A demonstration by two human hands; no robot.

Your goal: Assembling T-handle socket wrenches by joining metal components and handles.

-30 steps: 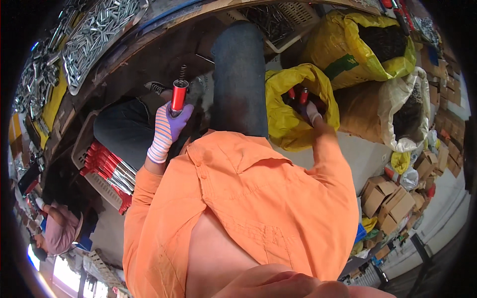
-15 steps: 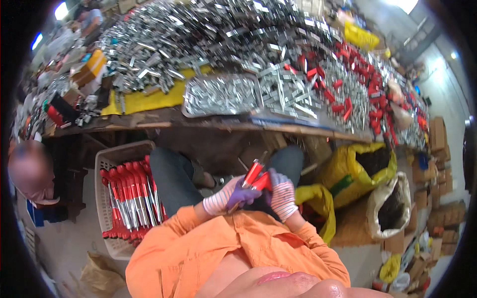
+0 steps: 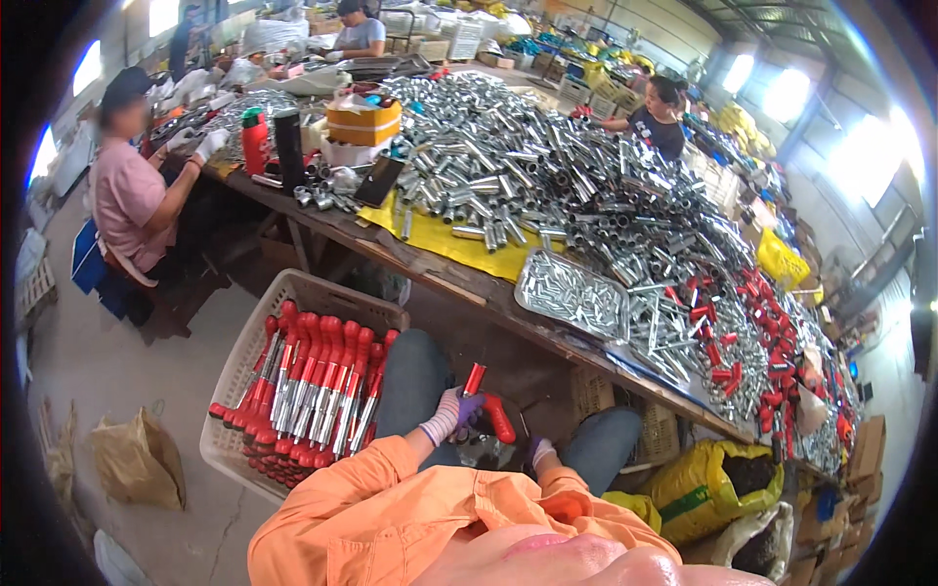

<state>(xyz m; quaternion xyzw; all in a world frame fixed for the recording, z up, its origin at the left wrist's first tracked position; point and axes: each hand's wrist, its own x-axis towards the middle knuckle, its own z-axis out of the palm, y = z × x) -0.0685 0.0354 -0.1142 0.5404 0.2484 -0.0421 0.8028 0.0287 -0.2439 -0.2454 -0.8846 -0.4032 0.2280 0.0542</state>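
Note:
My left hand (image 3: 451, 413), in a white and purple glove, is closed around a short metal tube with a red cap (image 3: 475, 379) above my lap. A red plastic grip (image 3: 501, 420) sticks out just right of that hand. My right hand (image 3: 537, 452), also gloved, sits lower by my right knee. It is mostly hidden by my orange sleeve, and its fingers do not show. To my left stands a white plastic basket (image 3: 293, 289) filled with several finished metal tubes with red grips (image 3: 318, 396).
The long table (image 3: 459, 285) ahead carries a big heap of bare metal tubes (image 3: 547, 176), a metal tray (image 3: 572, 293) and loose red caps (image 3: 772, 342). A yellow sack (image 3: 718, 481) stands at my right. One person sits at the left (image 3: 127, 195), another works across the table (image 3: 660, 117).
The view has swung up toward the table. Both hands were together on the red-capped tube. Now the right hand has dropped toward my knee and the left still holds the tube.

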